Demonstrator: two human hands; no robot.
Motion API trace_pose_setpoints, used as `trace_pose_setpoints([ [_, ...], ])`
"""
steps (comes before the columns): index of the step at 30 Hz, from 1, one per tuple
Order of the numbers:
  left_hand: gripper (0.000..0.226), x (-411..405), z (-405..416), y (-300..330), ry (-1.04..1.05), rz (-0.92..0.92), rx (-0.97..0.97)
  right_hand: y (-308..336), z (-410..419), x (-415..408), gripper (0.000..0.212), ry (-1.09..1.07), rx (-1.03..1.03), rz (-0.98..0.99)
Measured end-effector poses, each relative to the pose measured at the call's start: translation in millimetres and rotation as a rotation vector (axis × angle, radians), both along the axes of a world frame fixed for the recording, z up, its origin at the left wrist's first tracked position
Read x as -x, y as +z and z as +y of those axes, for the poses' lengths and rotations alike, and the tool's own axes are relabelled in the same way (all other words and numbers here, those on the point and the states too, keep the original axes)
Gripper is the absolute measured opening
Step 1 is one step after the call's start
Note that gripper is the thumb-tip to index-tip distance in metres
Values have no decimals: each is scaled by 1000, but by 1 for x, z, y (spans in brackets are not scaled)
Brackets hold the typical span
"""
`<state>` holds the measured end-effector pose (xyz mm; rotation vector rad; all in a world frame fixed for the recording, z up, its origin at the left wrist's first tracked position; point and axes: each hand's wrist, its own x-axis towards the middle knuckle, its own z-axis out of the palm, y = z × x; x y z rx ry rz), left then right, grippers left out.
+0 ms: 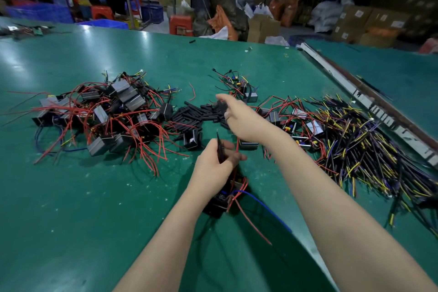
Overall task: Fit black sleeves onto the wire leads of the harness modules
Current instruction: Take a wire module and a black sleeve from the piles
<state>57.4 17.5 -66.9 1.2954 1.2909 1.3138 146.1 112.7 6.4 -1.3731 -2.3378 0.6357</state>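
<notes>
On the green counter (118, 197), the left hand (214, 166) grips a thin black sleeve (220, 149) pointing up and away, with red leads of a black harness module (221, 199) beneath; the right hand (239, 117), fingers loosely spread, reaches over the loose pile of black sleeves (196, 114)

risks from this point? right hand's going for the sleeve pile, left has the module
1. The right hand is motion-blurred over the loose black sleeves; it could grab several or scatter them.
2. The left hand pinches thin leads above the dangling module; a lead could slip from the pinch.
3. Its long red lead and blue lead trail under the right forearm and could snag.
</notes>
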Motion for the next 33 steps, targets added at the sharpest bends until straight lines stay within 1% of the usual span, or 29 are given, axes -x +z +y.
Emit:
trace_pose_setpoints([
  [3,19,-1,-1,3,-76,-96,-7,-3,-21,-32,59,-89,-67,409],
  [5,17,0,-5,6,-112,-133,-30,-8,-38,-51,50,-202,-125,675],
  [7,15,0,-8,9,-135,-171,-42,-14,-54,-62,40,-282,-75,884],
  [10,14,-1,-12,14,-185,-205,-30,-22,-69,-68,30,-330,-20,1005],
  [14,15,-3,-16,17,-250,-197,-41,-15,-72,-75,23,-407,-85,1185],
  [15,15,-4,-17,18,-256,-195,-44,-14,-72,-78,21,-429,-86,1203],
  [17,15,-4,-19,20,-264,-193,-39,-13,-73,-84,17,-450,-88,1181],
  [20,15,-3,-19,23,-273,-177,-26,-15,-75,-88,15,-432,-46,1148],
  [23,15,-3,-20,24,-295,-151,-12,-15,-76,-87,17,-420,19,1170],
  [26,15,-3,-21,25,-310,-129,-5,-14,-77,-86,18,-392,36,1207],
  [33,15,-4,-25,25,-327,-97,0,-17,-79,-86,23,-364,35,1166],
])
